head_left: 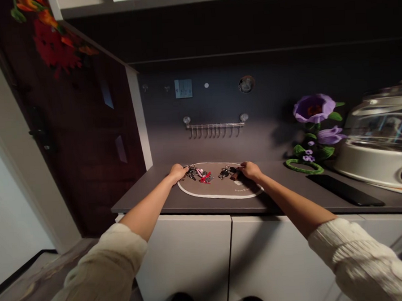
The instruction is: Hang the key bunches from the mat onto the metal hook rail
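Dimly, left hand (178, 171) and right hand (251, 170) curled beside indistinct keys (225, 172), grips obscured, any hold unclear

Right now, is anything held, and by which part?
Can't tell: the left hand and right hand are beside key bunches at opposite ends of the mat.

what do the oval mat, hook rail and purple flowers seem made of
Oval mat: probably fabric or rubber, matte with a pale edge. Hook rail: likely polished metal, given its bright glints. Purple flowers: perhaps felt or chenille, soft-looking and shineless.
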`<state>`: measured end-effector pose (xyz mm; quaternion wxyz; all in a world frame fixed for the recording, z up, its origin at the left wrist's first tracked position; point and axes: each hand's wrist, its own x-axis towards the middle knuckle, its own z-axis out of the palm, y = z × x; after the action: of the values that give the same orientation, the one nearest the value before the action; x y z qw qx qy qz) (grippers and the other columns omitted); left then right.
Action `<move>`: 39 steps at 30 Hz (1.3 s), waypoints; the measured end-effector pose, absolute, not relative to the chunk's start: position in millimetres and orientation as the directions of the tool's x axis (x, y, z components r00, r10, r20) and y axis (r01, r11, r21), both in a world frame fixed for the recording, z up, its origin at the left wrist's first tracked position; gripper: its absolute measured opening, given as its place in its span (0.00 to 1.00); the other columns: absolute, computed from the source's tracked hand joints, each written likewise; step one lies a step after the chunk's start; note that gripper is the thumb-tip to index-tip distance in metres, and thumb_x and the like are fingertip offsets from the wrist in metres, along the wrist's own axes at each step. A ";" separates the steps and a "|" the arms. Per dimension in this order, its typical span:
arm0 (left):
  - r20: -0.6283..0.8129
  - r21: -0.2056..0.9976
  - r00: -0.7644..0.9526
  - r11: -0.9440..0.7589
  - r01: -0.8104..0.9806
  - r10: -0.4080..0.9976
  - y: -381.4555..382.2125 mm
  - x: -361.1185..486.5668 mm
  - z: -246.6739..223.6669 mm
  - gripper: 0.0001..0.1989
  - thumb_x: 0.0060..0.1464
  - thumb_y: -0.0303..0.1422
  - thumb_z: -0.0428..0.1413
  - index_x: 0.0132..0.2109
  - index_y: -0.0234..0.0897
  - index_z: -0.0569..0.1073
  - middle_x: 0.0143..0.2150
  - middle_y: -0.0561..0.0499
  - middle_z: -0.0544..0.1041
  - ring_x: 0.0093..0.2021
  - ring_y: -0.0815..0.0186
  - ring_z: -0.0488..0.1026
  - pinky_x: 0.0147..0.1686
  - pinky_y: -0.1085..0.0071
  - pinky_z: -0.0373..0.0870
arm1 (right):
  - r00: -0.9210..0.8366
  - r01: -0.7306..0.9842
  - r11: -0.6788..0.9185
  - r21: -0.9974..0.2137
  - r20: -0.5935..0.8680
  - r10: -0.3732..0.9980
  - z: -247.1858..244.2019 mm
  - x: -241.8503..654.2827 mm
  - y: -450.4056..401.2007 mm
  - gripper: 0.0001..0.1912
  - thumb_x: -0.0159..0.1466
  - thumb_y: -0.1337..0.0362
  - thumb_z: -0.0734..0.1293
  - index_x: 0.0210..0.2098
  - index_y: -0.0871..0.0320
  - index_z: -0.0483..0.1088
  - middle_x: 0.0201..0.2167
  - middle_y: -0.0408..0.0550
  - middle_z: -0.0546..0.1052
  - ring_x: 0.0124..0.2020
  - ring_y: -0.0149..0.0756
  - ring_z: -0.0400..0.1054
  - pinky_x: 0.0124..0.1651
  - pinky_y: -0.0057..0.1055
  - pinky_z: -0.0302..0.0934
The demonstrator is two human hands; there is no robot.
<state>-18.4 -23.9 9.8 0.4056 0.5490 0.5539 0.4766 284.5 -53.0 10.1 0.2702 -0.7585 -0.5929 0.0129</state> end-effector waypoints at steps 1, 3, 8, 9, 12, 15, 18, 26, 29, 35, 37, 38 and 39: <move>0.081 0.970 -0.063 -0.064 0.233 0.995 -25.8 -20.8 9.8 0.16 0.40 0.26 0.59 0.13 0.36 0.63 0.07 0.54 0.58 0.18 0.66 0.64 0.24 0.73 0.58 | 0.296 0.890 -0.148 -0.432 0.298 0.907 11.6 284.3 -54.5 0.16 0.55 0.61 0.63 0.41 0.62 0.71 0.41 0.58 0.74 0.44 0.44 0.68 0.43 0.34 0.59; 0.095 0.959 -0.059 -0.076 0.273 0.994 -29.0 -25.1 10.8 0.15 0.39 0.26 0.59 0.12 0.36 0.63 0.08 0.53 0.59 0.20 0.65 0.65 0.25 0.73 0.58 | 0.289 0.883 -0.134 -0.450 0.295 0.911 16.8 281.7 -58.6 0.17 0.55 0.62 0.63 0.42 0.62 0.71 0.41 0.58 0.74 0.44 0.44 0.67 0.43 0.34 0.59; 0.189 0.941 -0.082 -0.157 0.300 0.978 -35.5 -30.6 25.8 0.07 0.38 0.26 0.60 0.19 0.36 0.68 0.18 0.53 0.69 0.30 0.65 0.70 0.31 0.74 0.62 | 0.170 0.846 0.035 -0.532 0.330 0.929 40.2 262.6 -73.7 0.10 0.53 0.69 0.64 0.34 0.62 0.73 0.36 0.54 0.75 0.41 0.41 0.68 0.45 0.33 0.58; 0.227 0.939 -0.077 -0.197 0.281 0.971 -37.8 -30.1 31.5 0.06 0.37 0.26 0.60 0.21 0.36 0.69 0.21 0.52 0.71 0.33 0.65 0.70 0.33 0.75 0.63 | 0.136 0.801 0.087 -0.592 0.322 0.937 46.3 256.8 -77.4 0.08 0.52 0.69 0.65 0.32 0.61 0.73 0.34 0.51 0.75 0.39 0.39 0.68 0.44 0.33 0.58; 0.272 0.952 0.085 -0.281 0.119 0.958 -49.6 -24.8 52.5 0.06 0.37 0.25 0.62 0.26 0.35 0.71 0.27 0.50 0.73 0.35 0.66 0.70 0.38 0.74 0.63 | -0.098 0.528 0.203 -0.825 0.179 0.979 66.4 237.8 -89.8 0.06 0.51 0.66 0.68 0.28 0.62 0.72 0.28 0.48 0.75 0.31 0.34 0.67 0.38 0.31 0.61; 0.242 0.967 0.429 -0.255 -0.030 0.870 -66.5 -15.3 73.0 0.10 0.44 0.37 0.59 0.26 0.34 0.69 0.25 0.50 0.71 0.28 0.68 0.69 0.35 0.70 0.65 | -0.344 0.215 0.157 -0.964 0.076 0.936 85.3 219.0 -102.0 0.17 0.53 0.53 0.66 0.27 0.64 0.70 0.26 0.51 0.74 0.29 0.34 0.67 0.35 0.30 0.61; 0.272 0.958 0.553 -0.169 -0.231 0.787 -80.0 -6.0 82.9 0.23 0.45 0.51 0.51 0.19 0.35 0.62 0.16 0.52 0.62 0.21 0.70 0.64 0.28 0.68 0.65 | -0.382 -0.013 0.143 -0.990 0.137 0.914 93.8 204.6 -109.9 0.30 0.54 0.39 0.55 0.19 0.61 0.63 0.17 0.47 0.67 0.21 0.30 0.62 0.27 0.28 0.58; 0.034 0.955 0.513 0.123 -0.268 0.858 -83.3 2.3 33.5 0.31 0.40 0.63 0.36 0.14 0.39 0.47 0.09 0.57 0.44 0.11 0.76 0.45 0.13 0.75 0.45 | -0.368 -0.143 0.019 -0.990 0.071 0.927 44.4 202.5 -112.1 0.33 0.51 0.32 0.42 0.12 0.56 0.43 0.07 0.36 0.44 0.11 0.23 0.38 0.15 0.23 0.39; -0.034 0.952 0.544 0.192 -0.236 0.839 -80.5 1.3 13.1 0.31 0.40 0.63 0.35 0.14 0.40 0.46 0.09 0.57 0.43 0.11 0.76 0.43 0.13 0.75 0.41 | -0.363 -0.135 -0.017 -0.991 0.034 0.931 23.3 209.2 -113.0 0.33 0.50 0.32 0.41 0.12 0.55 0.40 0.07 0.36 0.43 0.11 0.23 0.37 0.15 0.23 0.37; -0.049 0.955 0.580 0.207 -0.211 0.813 -78.2 1.2 10.1 0.31 0.40 0.63 0.34 0.14 0.40 0.44 0.09 0.57 0.43 0.10 0.77 0.42 0.11 0.75 0.40 | -0.384 -0.206 -0.044 -0.978 0.039 0.922 15.8 212.5 -112.3 0.33 0.50 0.32 0.42 0.12 0.55 0.40 0.07 0.36 0.43 0.10 0.23 0.37 0.14 0.24 0.37; -0.047 0.958 0.599 0.205 -0.200 0.799 -77.3 1.7 12.5 0.31 0.40 0.63 0.34 0.14 0.39 0.44 0.09 0.57 0.44 0.09 0.77 0.43 0.11 0.76 0.41 | -0.409 -0.212 -0.056 -0.976 0.036 0.912 17.5 211.4 -110.4 0.33 0.50 0.32 0.42 0.12 0.55 0.40 0.07 0.36 0.43 0.11 0.23 0.36 0.14 0.24 0.36; -0.040 0.959 0.615 0.203 -0.197 0.788 -76.4 1.8 13.4 0.31 0.40 0.64 0.33 0.14 0.39 0.44 0.09 0.57 0.44 0.09 0.77 0.43 0.11 0.76 0.41 | -0.421 -0.215 -0.059 -0.975 0.038 0.906 18.3 210.9 -109.1 0.33 0.50 0.32 0.43 0.12 0.55 0.40 0.07 0.36 0.43 0.11 0.22 0.36 0.14 0.24 0.36; -0.032 0.960 0.632 0.199 -0.195 0.775 -75.2 1.8 14.3 0.31 0.39 0.64 0.33 0.14 0.39 0.44 0.08 0.57 0.44 0.09 0.77 0.43 0.11 0.76 0.40 | -0.433 -0.219 -0.059 -0.974 0.043 0.900 18.9 210.4 -107.6 0.33 0.50 0.32 0.43 0.12 0.55 0.40 0.07 0.36 0.43 0.11 0.22 0.36 0.14 0.24 0.36</move>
<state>1.8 -75.2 14.3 0.7258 0.5376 0.2693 0.3342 210.4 -107.6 18.9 0.4273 -0.3173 -0.5367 0.6547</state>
